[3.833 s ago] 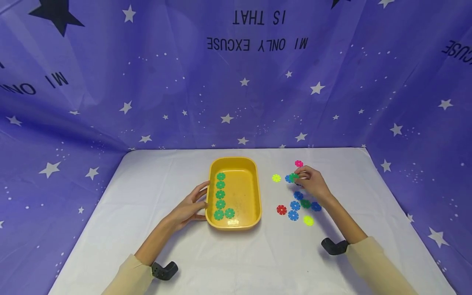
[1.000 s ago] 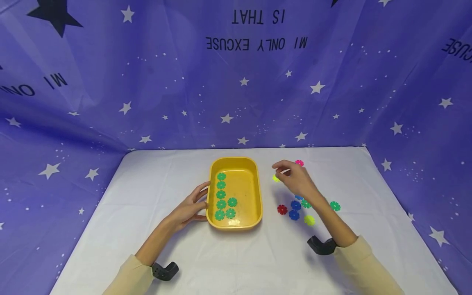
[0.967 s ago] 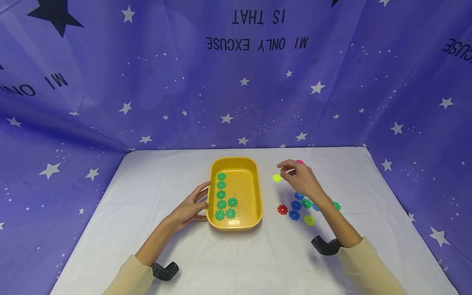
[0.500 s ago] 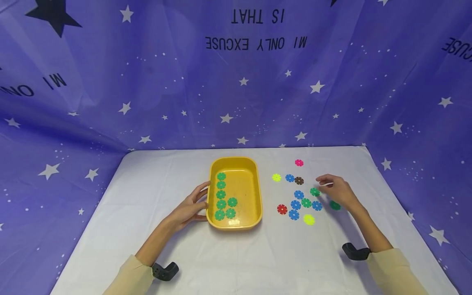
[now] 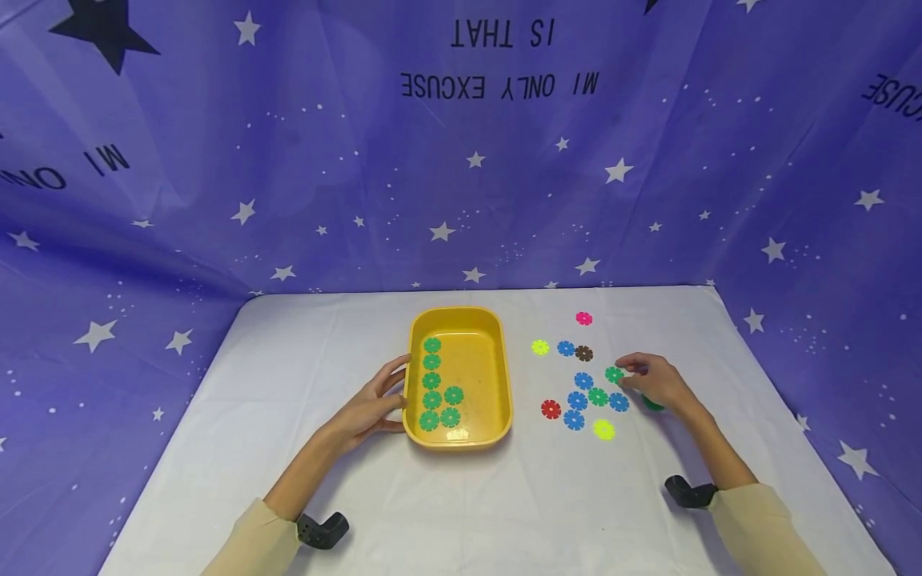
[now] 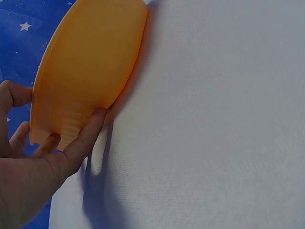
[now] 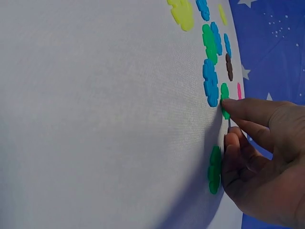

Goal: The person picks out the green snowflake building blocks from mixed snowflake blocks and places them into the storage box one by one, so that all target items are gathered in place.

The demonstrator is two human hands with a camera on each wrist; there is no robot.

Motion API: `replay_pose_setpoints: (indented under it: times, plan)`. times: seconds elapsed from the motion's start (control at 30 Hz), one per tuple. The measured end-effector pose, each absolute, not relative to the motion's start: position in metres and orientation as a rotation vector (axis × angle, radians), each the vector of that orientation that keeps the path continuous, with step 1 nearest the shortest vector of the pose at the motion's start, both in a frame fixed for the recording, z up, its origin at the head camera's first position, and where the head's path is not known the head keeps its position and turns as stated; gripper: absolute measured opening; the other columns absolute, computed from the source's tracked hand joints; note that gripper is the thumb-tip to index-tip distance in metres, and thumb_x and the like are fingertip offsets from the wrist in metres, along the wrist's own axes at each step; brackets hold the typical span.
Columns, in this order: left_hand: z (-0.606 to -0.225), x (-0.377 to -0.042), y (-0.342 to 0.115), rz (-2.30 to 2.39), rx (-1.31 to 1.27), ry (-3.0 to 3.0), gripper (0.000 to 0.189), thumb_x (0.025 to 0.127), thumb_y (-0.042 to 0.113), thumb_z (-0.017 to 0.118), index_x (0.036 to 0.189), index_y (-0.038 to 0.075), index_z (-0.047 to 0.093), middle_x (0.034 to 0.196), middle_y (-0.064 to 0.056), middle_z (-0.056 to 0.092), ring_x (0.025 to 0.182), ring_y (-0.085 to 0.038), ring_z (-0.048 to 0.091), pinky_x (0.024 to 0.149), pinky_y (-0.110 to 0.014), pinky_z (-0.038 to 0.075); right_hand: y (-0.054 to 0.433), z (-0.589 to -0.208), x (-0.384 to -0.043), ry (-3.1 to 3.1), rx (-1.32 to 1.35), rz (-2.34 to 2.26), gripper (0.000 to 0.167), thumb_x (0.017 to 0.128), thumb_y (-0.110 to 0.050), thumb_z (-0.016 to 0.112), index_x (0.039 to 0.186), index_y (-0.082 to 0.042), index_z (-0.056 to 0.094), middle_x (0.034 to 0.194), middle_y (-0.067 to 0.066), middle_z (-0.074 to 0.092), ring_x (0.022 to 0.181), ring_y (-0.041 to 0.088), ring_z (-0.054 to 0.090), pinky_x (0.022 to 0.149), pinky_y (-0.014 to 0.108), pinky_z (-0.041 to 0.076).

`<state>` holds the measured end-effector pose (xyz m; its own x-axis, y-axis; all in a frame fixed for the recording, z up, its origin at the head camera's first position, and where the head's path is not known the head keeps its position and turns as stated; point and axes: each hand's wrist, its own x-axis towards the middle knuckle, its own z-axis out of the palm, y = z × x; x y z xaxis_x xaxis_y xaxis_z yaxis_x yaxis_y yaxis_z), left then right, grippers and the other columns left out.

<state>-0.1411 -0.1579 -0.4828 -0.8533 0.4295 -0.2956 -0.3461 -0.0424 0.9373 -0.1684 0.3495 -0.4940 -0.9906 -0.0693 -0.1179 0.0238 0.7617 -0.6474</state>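
My left hand (image 5: 367, 406) grips the left side of a yellow plastic tray (image 5: 507, 376), its fingers against the outer wall (image 6: 90, 52). Inside the tray, several green notched discs (image 5: 430, 381) form a column along the left, with two more beside its lower end. My right hand (image 5: 659, 380) is at a green notched disc (image 5: 614, 374) on the table, thumb and index finger on either side of its edge. In the right wrist view a fingertip (image 7: 229, 105) touches that green disc (image 7: 225, 90). Another green disc (image 7: 215, 169) lies under the right hand, partly hidden in the head view.
Left of the right hand lie several blue discs (image 5: 577, 400), a green disc (image 5: 598, 397), a brown disc (image 5: 584, 353), a red disc (image 5: 551, 410), a pink disc (image 5: 584, 318) and two yellow ones, one nearer the front (image 5: 604, 430). A purple star-printed curtain (image 5: 461, 200) encloses the white table (image 5: 461, 512).
A green disc picked up from beside the brown one now lies in the tray. My right hand has since moved right to another green disc. The left hand keeps its place.
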Motion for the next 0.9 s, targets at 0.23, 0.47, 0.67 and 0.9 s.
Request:
replay_pose_setpoints:
  times: [0.23,0.47,0.67,0.9]
  plan:
    - [-0.482,-0.141,-0.158,1.942,0.087,1.727,0.083,0.089,-0.004,0.053,0.159,0.023,0.020,0.164,-0.012,0.015,0.131,-0.045,0.042,0.085,-0.057,0.055,0.348,-0.495,-0.170,2.825,-0.033,-1.008,0.032,0.090,-0.010,0.069,0.118,0.004,0.066,0.116,0.025,0.061,0.104,0.039,0.055,0.089,0.056,0.046]
    - [-0.481,-0.141,-0.159,1.943,0.104,1.711,0.082,0.089,-0.005,0.052,0.160,0.021,0.018,0.164,-0.014,0.012,0.134,-0.048,0.037,0.086,-0.057,0.054,0.347,-0.493,-0.171,2.787,-0.020,-1.033,0.033,0.089,-0.011,0.069,0.117,0.006,0.062,0.110,0.022,0.060,0.100,0.037,0.055,0.086,0.052,0.046]
    - [-0.480,-0.140,-0.158,1.941,0.088,1.721,0.082,0.089,-0.005,0.053,0.160,0.022,0.019,0.164,-0.013,0.013,0.134,-0.047,0.039,0.086,-0.057,0.054,0.349,-0.493,-0.172,2.727,0.077,-1.154,0.025,0.091,-0.008,0.065,0.112,0.004,0.060,0.096,0.012,0.063,0.090,0.027,0.055,0.076,0.036,0.045]
    - [-0.480,-0.141,-0.158,1.947,0.088,1.709,0.082,0.090,-0.005,0.053,0.159,0.024,0.020,0.164,-0.011,0.014,0.134,-0.046,0.039,0.086,-0.057,0.054,0.341,-0.484,-0.169,2.640,0.161,-1.371,0.026,0.095,-0.007,0.061,0.118,0.005,0.060,0.100,0.014,0.065,0.087,0.022,0.060,0.071,0.027,0.054]
